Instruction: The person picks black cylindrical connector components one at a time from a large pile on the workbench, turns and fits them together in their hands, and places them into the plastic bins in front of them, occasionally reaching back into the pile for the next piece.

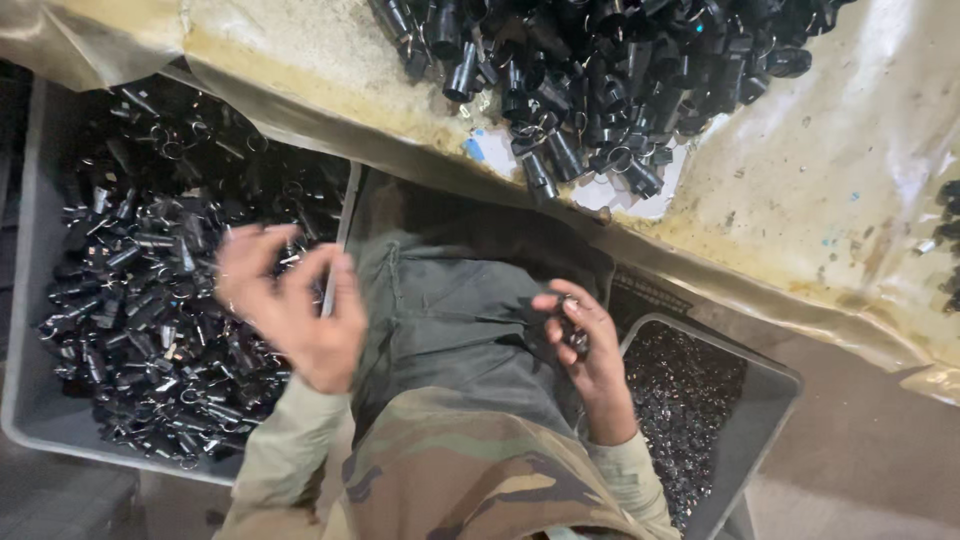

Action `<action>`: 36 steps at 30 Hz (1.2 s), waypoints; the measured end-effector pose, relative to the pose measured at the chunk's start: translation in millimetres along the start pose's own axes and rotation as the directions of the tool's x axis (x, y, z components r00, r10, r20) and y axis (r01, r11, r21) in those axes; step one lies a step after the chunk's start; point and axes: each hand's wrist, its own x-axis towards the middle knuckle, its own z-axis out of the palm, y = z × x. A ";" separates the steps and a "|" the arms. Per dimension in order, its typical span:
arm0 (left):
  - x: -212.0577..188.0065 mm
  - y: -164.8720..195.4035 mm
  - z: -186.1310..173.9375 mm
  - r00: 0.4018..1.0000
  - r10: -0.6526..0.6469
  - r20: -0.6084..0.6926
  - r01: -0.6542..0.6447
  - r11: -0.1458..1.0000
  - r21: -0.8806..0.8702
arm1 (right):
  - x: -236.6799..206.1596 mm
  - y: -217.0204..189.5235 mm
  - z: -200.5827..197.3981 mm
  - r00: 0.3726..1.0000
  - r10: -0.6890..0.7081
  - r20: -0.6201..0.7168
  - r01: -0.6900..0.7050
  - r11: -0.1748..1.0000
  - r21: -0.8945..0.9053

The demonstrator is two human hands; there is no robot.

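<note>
Black plastic tubes with wire rings [600,80] lie heaped on the plastic-covered counter [800,200]. Left of the counter, a grey bin [25,300] is already well filled with the same ringed tubes, while the smaller grey bin [770,400] below the counter holds fine dark pieces; much of the heap looks unhandled. The right hand [585,340] has its fingers [580,315] pinched around one small ringed piece. The left hand [290,305] hovers over the filled bin, fingers loosely spread and empty.
</note>
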 end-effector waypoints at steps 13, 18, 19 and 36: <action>147.6 28.6 112.5 0.944 0.289 0.156 -0.304 0.950 0.075 | -12.0 17.4 -2.8 0.989 -0.145 0.021 0.147 0.981 -0.128; 133.8 36.4 72.4 0.961 0.256 0.101 -0.211 0.922 -0.326 | -24.7 20.7 -25.7 0.969 -0.215 0.119 0.198 0.971 0.134; 132.6 38.9 66.9 0.974 0.210 0.086 -0.150 0.882 -0.447 | -24.3 20.7 -25.8 0.969 -0.211 0.128 0.199 0.975 0.101; 26.3 40.2 54.6 0.522 0.588 0.618 0.312 0.543 -0.780 | -21.6 19.0 -19.7 0.991 0.045 0.126 -0.018 0.978 -0.209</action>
